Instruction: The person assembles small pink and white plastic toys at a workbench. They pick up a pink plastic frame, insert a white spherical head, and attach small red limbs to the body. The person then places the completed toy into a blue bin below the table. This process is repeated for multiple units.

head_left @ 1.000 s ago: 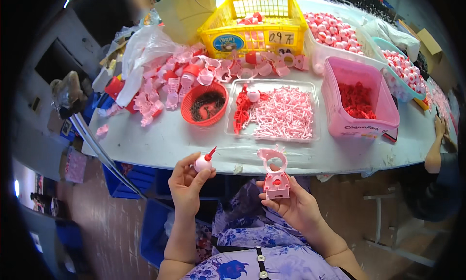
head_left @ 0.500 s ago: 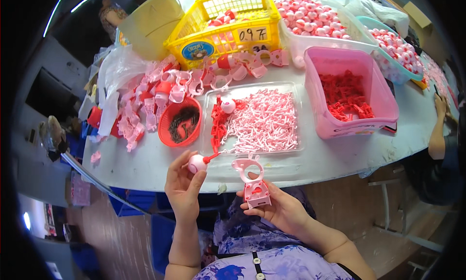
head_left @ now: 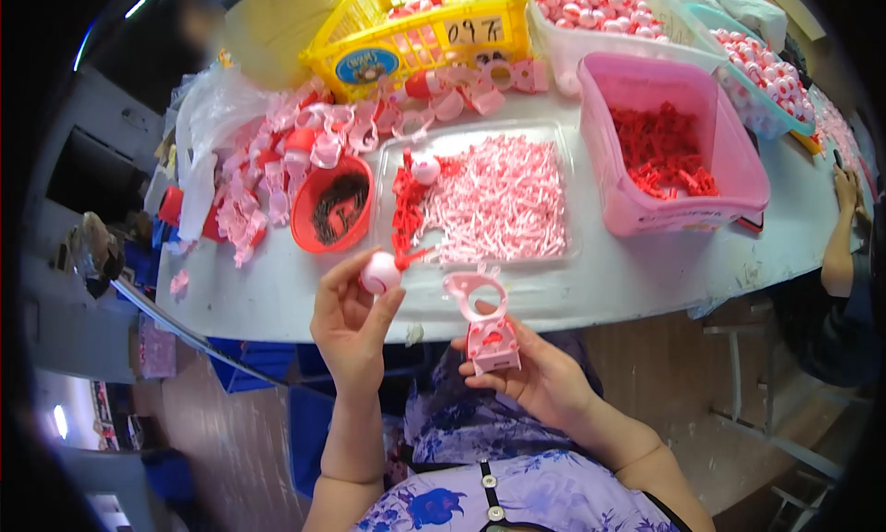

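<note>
Between the thumb and fingers of my left hand (head_left: 355, 324) is a pink-and-white ball (head_left: 380, 274). A red stem (head_left: 412, 259) sticks out of the ball toward the right, with a thin pale tip. My right hand (head_left: 549, 380) grips a pink plastic toy body (head_left: 493, 347), upright, with an open ring (head_left: 480, 297) and small ears on top and red parts in its base. Both hands are at the near table edge, apart from each other. Beyond them lies a clear tray (head_left: 571, 195) of small pink stick-like pieces, red pieces and one ball (head_left: 425, 169).
A red bowl (head_left: 303, 227) holds dark thin pieces. Pink toy shells (head_left: 242, 209) are heaped at left. Behind stand a yellow basket (head_left: 415, 52) and a white bin (head_left: 563, 57) of balls. At right are a pink tub (head_left: 683, 216) of red parts, a teal basin (head_left: 738, 103) and another person's arm (head_left: 840, 237).
The table and its contents sit slightly higher in the picture. My left hand has risen a little with the ball, and the stem tilts more sideways. My right hand keeps its hold.
</note>
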A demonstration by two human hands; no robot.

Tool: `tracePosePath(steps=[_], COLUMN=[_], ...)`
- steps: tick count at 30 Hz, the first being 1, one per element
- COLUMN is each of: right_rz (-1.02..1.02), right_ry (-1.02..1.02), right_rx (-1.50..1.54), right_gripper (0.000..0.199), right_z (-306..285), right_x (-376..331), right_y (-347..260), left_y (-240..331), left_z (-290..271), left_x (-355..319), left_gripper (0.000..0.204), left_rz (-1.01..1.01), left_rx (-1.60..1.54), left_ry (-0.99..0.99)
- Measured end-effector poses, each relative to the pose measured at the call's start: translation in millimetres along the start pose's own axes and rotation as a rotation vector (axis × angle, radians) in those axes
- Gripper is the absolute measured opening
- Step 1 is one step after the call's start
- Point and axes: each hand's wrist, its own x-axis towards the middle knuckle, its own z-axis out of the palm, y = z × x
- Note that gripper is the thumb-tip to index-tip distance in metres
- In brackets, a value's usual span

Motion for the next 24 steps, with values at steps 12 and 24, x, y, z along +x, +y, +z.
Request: tracePosePath(steps=[12,24], right_rz=[-0.001,-0.005], right_ry=[0.031,0.015], right_rx=[-0.029,-0.042], right_gripper=[0.054,0.055], right_z=[3.4,1.9], right_x=[0.4,2.6], right_y=[2.0,3.6], left_y=[-5.3,-9.5], left_z=[-5.2,-6.7], left_x=[-8.1,-6.2], left_gripper=[0.047,0.044], left_rz=[0.062,0.090], left_rx=[-0.007,0.022], left_ry=[-0.008,-0.032])
